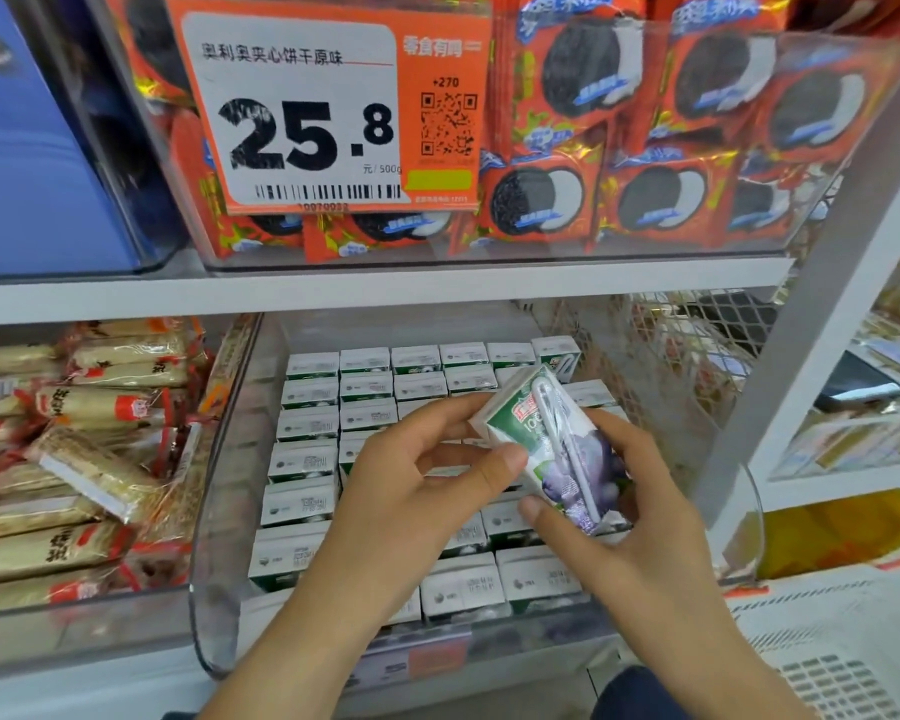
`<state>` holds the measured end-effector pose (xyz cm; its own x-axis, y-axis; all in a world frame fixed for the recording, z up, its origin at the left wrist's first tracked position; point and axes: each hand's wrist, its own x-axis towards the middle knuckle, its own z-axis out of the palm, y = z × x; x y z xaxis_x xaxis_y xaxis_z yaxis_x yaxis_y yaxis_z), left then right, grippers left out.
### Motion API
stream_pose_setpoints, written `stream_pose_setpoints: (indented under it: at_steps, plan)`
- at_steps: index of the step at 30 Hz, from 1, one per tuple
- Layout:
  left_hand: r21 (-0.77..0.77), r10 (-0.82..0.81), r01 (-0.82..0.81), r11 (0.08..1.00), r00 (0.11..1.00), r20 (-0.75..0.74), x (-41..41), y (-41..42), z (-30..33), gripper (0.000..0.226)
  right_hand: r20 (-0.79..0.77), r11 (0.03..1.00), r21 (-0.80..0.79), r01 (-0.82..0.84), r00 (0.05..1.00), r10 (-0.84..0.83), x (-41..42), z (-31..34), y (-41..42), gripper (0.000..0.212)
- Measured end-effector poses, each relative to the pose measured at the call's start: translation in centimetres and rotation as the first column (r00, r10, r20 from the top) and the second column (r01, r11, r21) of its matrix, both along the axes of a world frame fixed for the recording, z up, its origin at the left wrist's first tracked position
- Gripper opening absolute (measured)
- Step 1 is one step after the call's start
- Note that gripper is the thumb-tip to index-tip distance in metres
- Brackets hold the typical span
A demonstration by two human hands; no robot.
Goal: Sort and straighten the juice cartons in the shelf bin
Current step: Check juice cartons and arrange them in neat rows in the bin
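A clear plastic shelf bin (214,511) holds several rows of upright juice cartons (307,423) with white tops. Above them I hold one green, white and purple juice carton (557,449) tilted, its straw facing up. My left hand (417,491) pinches its left edge with thumb and fingers. My right hand (624,511) grips its lower right side, thumb on the front. One carton at the back right (559,356) stands slightly higher than its neighbours. The cartons under my hands are hidden.
A neighbouring bin on the left holds wrapped snack bars (84,459). The shelf above carries a bin of cookie packs (645,148) with a big orange price tag (328,106). A wire mesh side panel (671,366) and a white upright post (811,356) stand right of the bin.
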<state>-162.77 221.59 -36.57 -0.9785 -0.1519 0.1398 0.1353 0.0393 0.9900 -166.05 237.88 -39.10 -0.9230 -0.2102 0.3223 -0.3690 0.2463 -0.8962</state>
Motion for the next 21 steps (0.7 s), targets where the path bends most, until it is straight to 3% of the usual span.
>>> stream_pose_setpoints:
  at_steps: [5,13,21]
  plan:
    - [0.059,-0.005,0.002,0.998,0.998,0.056,-0.2,-0.8,0.0,0.064,0.098,0.984,-0.174,-0.044,0.993,0.062,0.4,0.8,-0.1,0.050]
    - [0.078,-0.184,0.181,0.980,0.983,0.026,0.2,-0.6,0.6,0.056,0.189,0.944,-0.261,-0.200,0.949,0.254,0.4,1.4,0.7,0.055]
    - [0.100,-0.050,0.051,0.994,0.999,-0.012,-0.2,-0.1,0.3,0.055,0.301,0.934,-0.227,-0.277,0.892,0.338,-0.3,1.0,0.7,0.044]
